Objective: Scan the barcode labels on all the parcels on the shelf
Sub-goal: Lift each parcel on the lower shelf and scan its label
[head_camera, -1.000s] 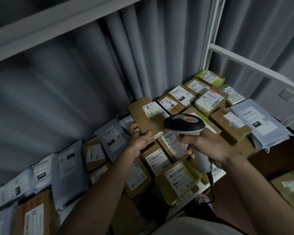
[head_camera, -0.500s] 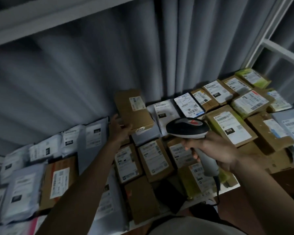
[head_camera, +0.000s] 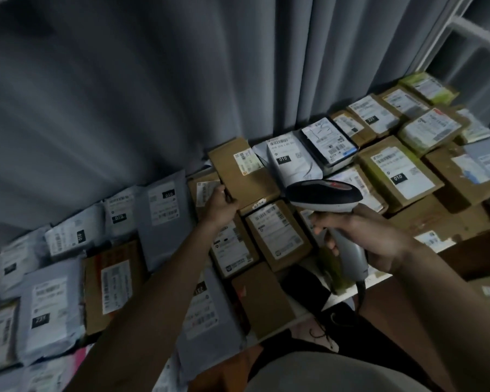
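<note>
My left hand (head_camera: 220, 201) grips the near left corner of a flat brown cardboard parcel (head_camera: 242, 174) with a small white label, lying on top of other parcels at the middle of the shelf. My right hand (head_camera: 359, 236) holds a black and grey barcode scanner (head_camera: 324, 195) by its handle, head pointing left, just right of that parcel and above a brown box with a white barcode label (head_camera: 276, 232). A white bag parcel marked 010 (head_camera: 289, 159) lies behind the scanner. Several more labelled boxes and grey mailer bags cover the shelf.
Grey curtain (head_camera: 181, 80) hangs behind the shelf. A white shelf frame (head_camera: 464, 32) stands at the upper right. Grey mailer bags (head_camera: 54, 309) fill the left side, brown boxes (head_camera: 399, 171) the right. The shelf's white front edge (head_camera: 334, 298) runs below the scanner, its cable hanging over it.
The view has swung left across the shelf. My left hand has carried the flat brown parcel leftward and set it lower on the pile. The scanner stays in my right hand.
</note>
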